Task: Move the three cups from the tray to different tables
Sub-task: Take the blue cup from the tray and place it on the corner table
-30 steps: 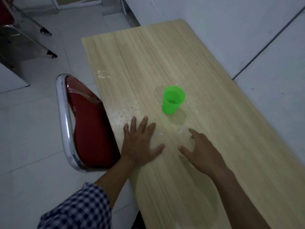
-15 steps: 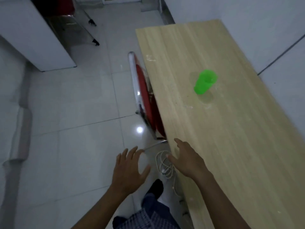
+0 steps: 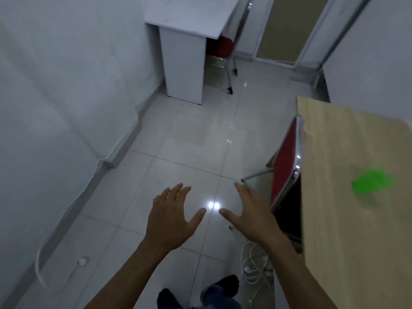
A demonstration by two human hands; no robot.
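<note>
The view has been swung away from the wooden bench (image 3: pixel 356 197), now seen only at the right edge; the green cup (image 3: pixel 372 182), blurred, is left standing on it, well apart from both hands; the left hand (image 3: pixel 171 217) and right hand (image 3: pixel 249 214), earlier over or near the bench, are now held above the tiled floor (image 3: pixel 178 141), fingers spread and released, nothing grasped; a white desk (image 3: pixel 189 18) has come into view ahead.

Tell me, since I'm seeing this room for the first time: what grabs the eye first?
Two bare, empty hands, left hand and right hand, spread open over the white tiled floor. At right, a blurred green cup sits on the wooden table, with a red chair tucked against its edge.
</note>
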